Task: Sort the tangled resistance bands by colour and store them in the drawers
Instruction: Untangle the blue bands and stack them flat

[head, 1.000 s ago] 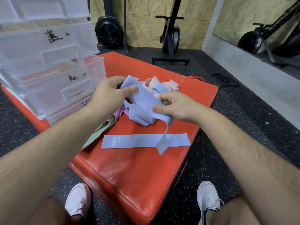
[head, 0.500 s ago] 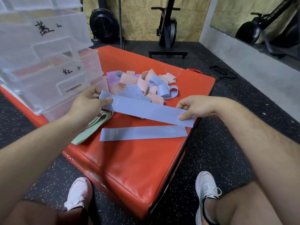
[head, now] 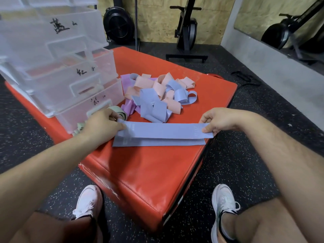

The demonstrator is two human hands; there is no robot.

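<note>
Lower blue band [head: 157, 143] lies nearest on the red pad [head: 149, 172], long axis left to right. Overlapping its far edge, the held blue band [head: 166, 131] runs parallel, the left hand [head: 103, 125] pinching its left end and the right hand [head: 219, 120] pinching its right end. Beyond sits the tangled pile [head: 157, 95]; the drawers [head: 61, 76] stand far left, closer to the left hand, so storing probably goes that way.

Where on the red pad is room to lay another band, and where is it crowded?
Bare: the near half of the red pad, between the blue bands and its front edge; also the far strip behind the tangled pile. Crowded: the gap between drawer unit and pile, where the green band lies.
</note>
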